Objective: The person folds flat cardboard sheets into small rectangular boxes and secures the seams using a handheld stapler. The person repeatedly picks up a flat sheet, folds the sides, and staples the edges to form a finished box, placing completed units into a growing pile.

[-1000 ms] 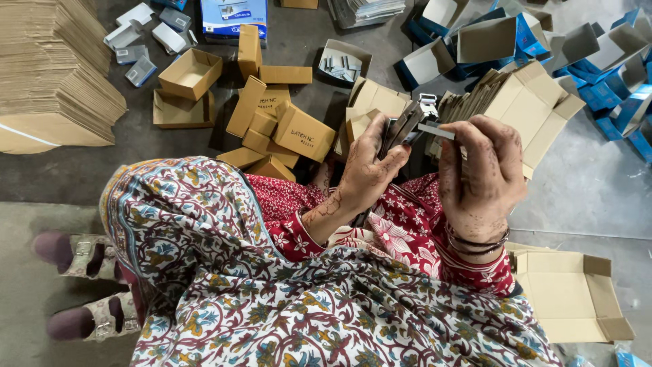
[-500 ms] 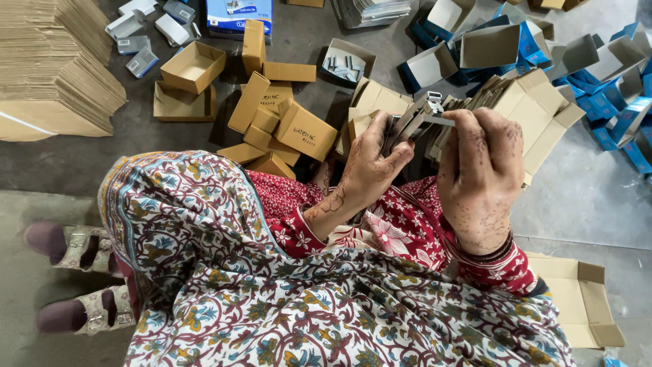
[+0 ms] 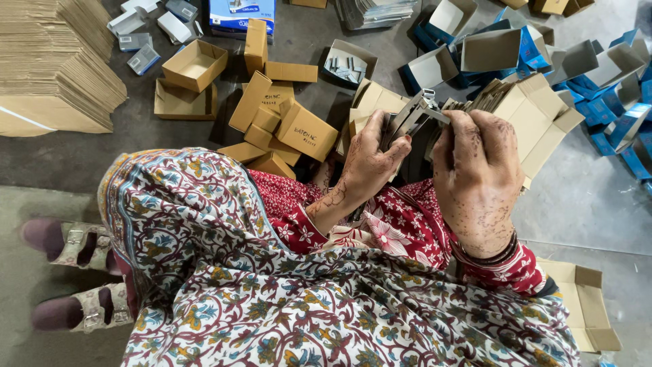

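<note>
Since the earlier frame my view has drifted slightly, so the stack of flat cardboard sheets (image 3: 58, 75) at upper left shows more of its top, while both hands remain raised over my lap with the work between them. My left hand (image 3: 370, 163) is curled shut around a bundle of dark flat metal strips (image 3: 405, 121), gripping it from the side with thumb and fingers pressed against it; the bundle tilts up and away toward the floor clutter. My right hand (image 3: 479, 173) is closed over the near end of the same bundle, knuckles up; its fingertips are hidden, so I cannot tell exactly how they pinch. The strips sit just above a large open cardboard carton (image 3: 536, 119), whose flaps spread behind both hands. Small closed brown boxes (image 3: 299, 129) lie in a heap just left of the left hand; open brown trays (image 3: 193, 64) lie farther left. Blue-and-white open cartons (image 3: 598, 75) crowd the upper right. A flattened carton (image 3: 584, 306) lies on the floor by my right elbow. My patterned shawl (image 3: 272, 292) fills the foreground.
</note>
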The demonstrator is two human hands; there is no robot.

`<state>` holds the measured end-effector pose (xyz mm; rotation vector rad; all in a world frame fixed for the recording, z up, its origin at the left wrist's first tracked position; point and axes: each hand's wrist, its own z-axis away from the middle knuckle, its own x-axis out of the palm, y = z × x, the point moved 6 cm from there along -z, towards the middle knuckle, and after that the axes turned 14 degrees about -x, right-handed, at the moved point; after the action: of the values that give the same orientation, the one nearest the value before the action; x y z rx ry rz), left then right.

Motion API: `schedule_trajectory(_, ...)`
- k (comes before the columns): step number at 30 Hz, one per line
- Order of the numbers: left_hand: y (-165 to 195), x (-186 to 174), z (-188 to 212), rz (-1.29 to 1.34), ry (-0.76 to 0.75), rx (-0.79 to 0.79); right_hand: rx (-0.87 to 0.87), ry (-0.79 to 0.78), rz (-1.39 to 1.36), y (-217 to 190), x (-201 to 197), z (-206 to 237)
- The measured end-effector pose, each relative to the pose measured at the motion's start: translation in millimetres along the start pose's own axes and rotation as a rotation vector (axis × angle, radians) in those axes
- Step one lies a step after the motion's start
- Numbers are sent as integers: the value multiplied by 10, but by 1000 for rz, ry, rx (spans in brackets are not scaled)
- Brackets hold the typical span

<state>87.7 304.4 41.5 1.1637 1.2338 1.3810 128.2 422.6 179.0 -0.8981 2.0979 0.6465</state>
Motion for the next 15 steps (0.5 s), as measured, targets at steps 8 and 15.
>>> schedule_trajectory(8, 20, -1, 0, 13, 2, -1, 8, -29, -14, 16, 27, -30)
schedule_trajectory(15, -3, 2, 4, -3, 16, 6, -18, -54, 26, 2, 94, -42)
